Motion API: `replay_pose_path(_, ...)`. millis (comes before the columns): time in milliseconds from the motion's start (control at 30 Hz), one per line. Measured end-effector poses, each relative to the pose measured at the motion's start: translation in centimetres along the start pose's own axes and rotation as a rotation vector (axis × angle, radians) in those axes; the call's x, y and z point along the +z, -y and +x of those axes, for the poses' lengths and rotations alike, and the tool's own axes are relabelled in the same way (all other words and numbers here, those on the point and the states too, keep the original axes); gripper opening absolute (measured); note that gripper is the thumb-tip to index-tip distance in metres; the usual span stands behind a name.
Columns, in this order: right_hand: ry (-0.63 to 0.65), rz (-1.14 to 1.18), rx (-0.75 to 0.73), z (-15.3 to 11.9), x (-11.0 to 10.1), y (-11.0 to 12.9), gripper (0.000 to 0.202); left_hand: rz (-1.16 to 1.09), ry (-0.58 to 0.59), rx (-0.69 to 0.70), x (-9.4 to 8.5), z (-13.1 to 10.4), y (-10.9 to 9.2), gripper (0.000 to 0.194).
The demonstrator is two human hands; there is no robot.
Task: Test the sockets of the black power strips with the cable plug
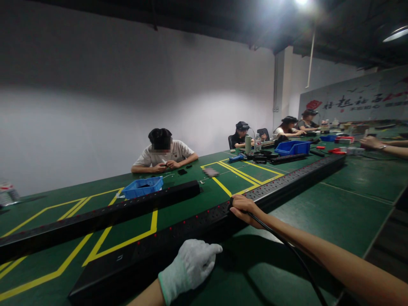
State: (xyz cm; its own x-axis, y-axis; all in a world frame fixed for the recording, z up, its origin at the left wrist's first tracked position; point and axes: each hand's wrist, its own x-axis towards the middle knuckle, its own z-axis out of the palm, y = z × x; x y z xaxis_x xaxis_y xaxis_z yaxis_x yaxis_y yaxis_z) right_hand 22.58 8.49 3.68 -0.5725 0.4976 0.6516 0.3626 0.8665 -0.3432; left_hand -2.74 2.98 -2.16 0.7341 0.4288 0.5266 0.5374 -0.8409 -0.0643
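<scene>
Plain pale grey-white wall (95, 85) | dark ceiling (204, 17), bright white lamp (301, 2) glaring overhead | pale square pillar (284, 80) | long white banner (353, 98) with black-and-red lettering, right | green-topped desk (357, 204) marked with yellow lines | black chair (263, 133) beyond

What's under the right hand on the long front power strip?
A black plug, gripped by the right hand at the strip, its cable trailing back. Sockets directly beneath are covered; can't tell if it's seated.
</scene>
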Motion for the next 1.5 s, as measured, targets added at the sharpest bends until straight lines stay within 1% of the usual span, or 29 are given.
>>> replay_pose_path(333, 0.001, 0.011, -0.006, 0.1, 0.0, 0.0, 0.038, -0.001, 0.024, -0.008, -0.1, 0.0, 0.0, 0.031)
replay_pose_path(533, -0.026, 0.025, 0.044, 0.0, 0.1, 0.0, 0.042, -0.007, 0.026, -0.012, -0.1, 0.1, 0.0, 0.029)
replay_pose_path(633, -0.012, 0.058, 0.138, 0.4, -0.2, -0.4, 0.044, -0.022, 0.064, -0.018, -0.4, 0.2, -0.1, 0.03)
replay_pose_path(767, -0.012, 0.207, 0.414, 2.2, -0.6, -2.1, 0.047, -0.027, 0.101, -0.026, -0.6, 0.3, -0.2, 0.03)
replay_pose_path(800, -0.012, 0.232, 0.457, 2.8, -0.6, -2.6, 0.048, -0.03, 0.099, -0.031, -0.6, 0.3, -0.2, 0.03)
replay_pose_path(867, -0.012, 0.251, 0.489, 3.8, -0.5, -3.6, 0.05, -0.043, 0.098, -0.041, -0.5, 0.2, -0.1, 0.031)
replay_pose_path(933, -0.025, 0.256, 0.496, 4.3, -0.3, -3.9, 0.051, -0.061, 0.102, -0.046, -0.3, 0.1, 0.0, 0.031)
replay_pose_path(1033, -0.05, 0.263, 0.497, 3.8, -0.1, -3.2, 0.051, -0.064, 0.091, -0.05, -0.2, 0.0, 0.0, 0.031)
replay_pose_path(1133, -0.077, 0.254, 0.424, 2.5, -0.2, -1.8, 0.048, -0.052, 0.073, -0.038, -0.2, 0.0, 0.0, 0.032)
replay_pose_path(1200, -0.082, 0.251, 0.365, 2.0, -0.3, -1.2, 0.046, -0.046, 0.079, -0.031, -0.2, 0.0, 0.0, 0.032)
replay_pose_path(1267, -0.106, 0.289, 0.346, 1.9, -0.2, -1.3, 0.045, -0.044, 0.088, -0.035, -0.1, -0.1, 0.1, 0.032)
replay_pose_path(1400, -0.213, 0.419, 0.352, 2.6, 0.5, -2.2, 0.046, -0.046, 0.092, -0.041, 0.1, -0.2, 0.2, 0.032)
replay_pose_path(1500, -0.247, 0.463, 0.36, 2.7, 0.9, -2.3, 0.045, -0.051, 0.095, -0.036, -0.1, -0.1, 0.1, 0.031)
